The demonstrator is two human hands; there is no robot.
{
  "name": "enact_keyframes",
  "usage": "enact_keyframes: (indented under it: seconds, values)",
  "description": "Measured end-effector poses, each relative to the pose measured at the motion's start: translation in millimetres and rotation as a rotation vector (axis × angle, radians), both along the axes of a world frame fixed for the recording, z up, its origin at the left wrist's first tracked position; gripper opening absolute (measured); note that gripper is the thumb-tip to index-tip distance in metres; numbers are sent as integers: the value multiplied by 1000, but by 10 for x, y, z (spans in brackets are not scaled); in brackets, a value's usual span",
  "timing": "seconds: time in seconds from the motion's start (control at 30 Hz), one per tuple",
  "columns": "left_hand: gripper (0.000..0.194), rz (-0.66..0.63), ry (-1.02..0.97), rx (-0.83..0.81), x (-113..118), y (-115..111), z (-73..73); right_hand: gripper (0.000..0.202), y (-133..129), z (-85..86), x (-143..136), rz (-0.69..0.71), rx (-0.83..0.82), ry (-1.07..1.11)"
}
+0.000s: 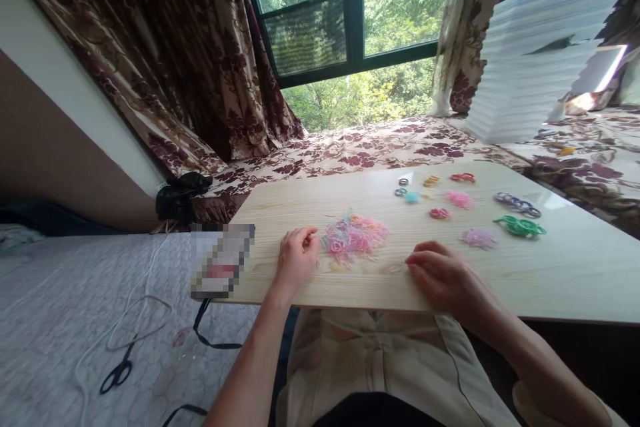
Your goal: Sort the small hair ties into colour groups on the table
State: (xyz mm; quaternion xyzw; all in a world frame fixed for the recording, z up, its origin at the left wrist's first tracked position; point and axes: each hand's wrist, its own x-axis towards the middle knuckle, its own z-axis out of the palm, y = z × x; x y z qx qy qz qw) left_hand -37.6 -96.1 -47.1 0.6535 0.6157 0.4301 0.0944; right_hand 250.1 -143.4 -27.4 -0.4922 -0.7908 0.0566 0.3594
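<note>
A loose pile of pink, blue and pale bands (pixel 353 237) lies on the light wooden board (pixel 300 203). My left hand (pixel 297 253) rests at the pile's left side with its fingers curled; whether it holds anything is too small to tell. To the right of the pile, my right hand (pixel 440 275) is on the board, fingers bent, its tips beside a few pale bands (pixel 397 268). Farther right are a lilac heap (pixel 479 238), a pink heap (pixel 459 199), green bands (pixel 523 227), dark purple bands (pixel 517 204) and red bands (pixel 463 177).
A blurred flat object (pixel 225 263) lies at the board's left edge with a black strap below. Black scissors (pixel 117 375) and white cables are on the quilted bed (pixel 50 300). A white pleated lampshade-like object (pixel 535 67) stands behind right, near the window.
</note>
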Motion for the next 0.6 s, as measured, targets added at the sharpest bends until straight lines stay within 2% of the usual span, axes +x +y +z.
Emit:
enact_keyframes:
  seconds: [0.27,0.43,0.6]
  values:
    - [20,-5,4,-14,0,-19,22,22,-16,-112,9,-27,94,-61]
    - [21,-4,3,-18,1,-18,28,26,30,-128,16,-63,35,-72]
    - [21,-1,-5,-29,1,-8,14,26,113,-77,29,-25,-45,-82]
